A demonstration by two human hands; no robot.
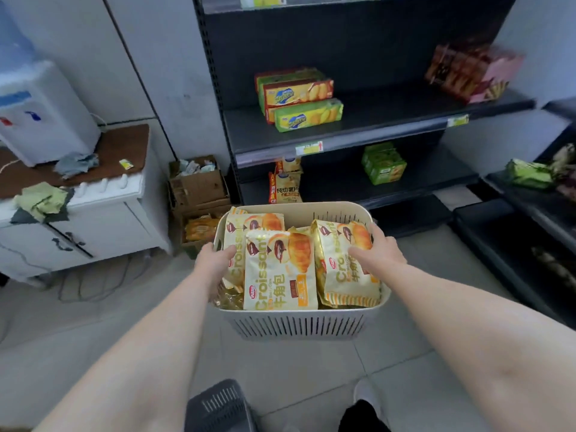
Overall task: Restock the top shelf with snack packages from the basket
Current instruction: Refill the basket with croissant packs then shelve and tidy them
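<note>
A cream slotted basket [299, 325] stands on the floor before the dark shelf unit [343, 132]. It holds several yellow croissant packages; one [277, 272] stands upright in the middle. My left hand [215, 260] reaches in at the basket's left side, fingers on the left package [252, 222]. My right hand [378, 251] grips the top of the right package [343, 269], thumb on its front. The top shelf [311, 3] shows only as an edge at the frame's top.
Green and yellow biscuit boxes [299, 99] and red boxes [470, 71] sit on a middle shelf. Chip bags [285, 185] and green boxes [383, 163] lie lower. Cardboard boxes [196, 185] and a white cabinet [93, 219] stand left. A grey basket [218, 406] lies by my feet.
</note>
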